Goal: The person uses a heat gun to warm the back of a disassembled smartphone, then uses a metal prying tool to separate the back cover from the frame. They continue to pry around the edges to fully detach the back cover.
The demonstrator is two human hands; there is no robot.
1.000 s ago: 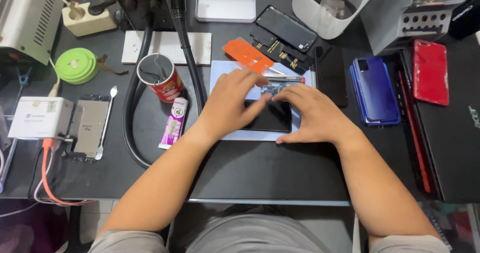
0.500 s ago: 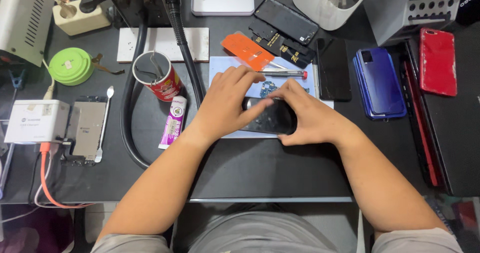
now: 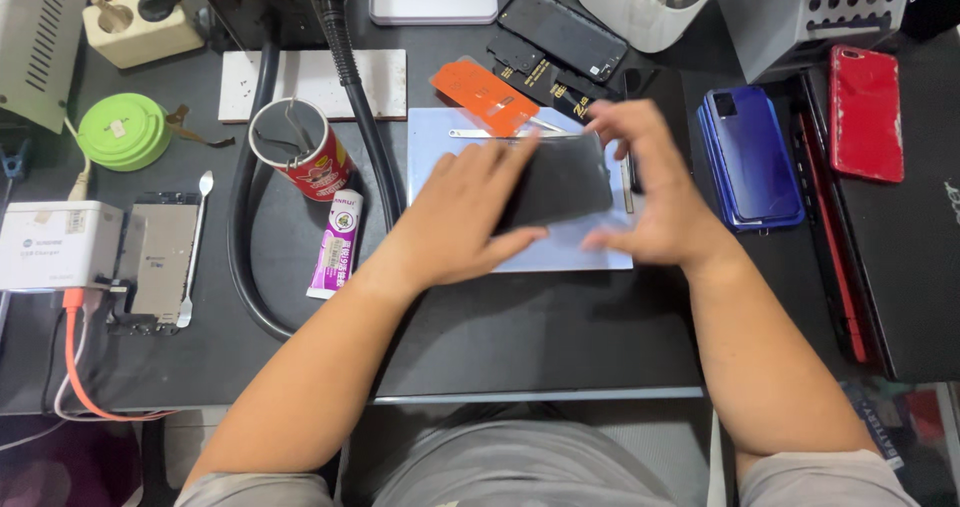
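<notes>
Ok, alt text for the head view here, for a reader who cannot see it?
Both hands, left hand and right hand, hold a dark phone panel over a pale blue mat on a black workbench. Blue phone and red phone lie to the right.

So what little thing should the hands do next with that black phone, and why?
Probably lower it flat onto the pale blue mat. Both hands, left hand and right hand, hold the black phone by its edges, tilted over the mat, with tweezers and an orange card lying close by. Set down flat, it would sit steadier.
</notes>
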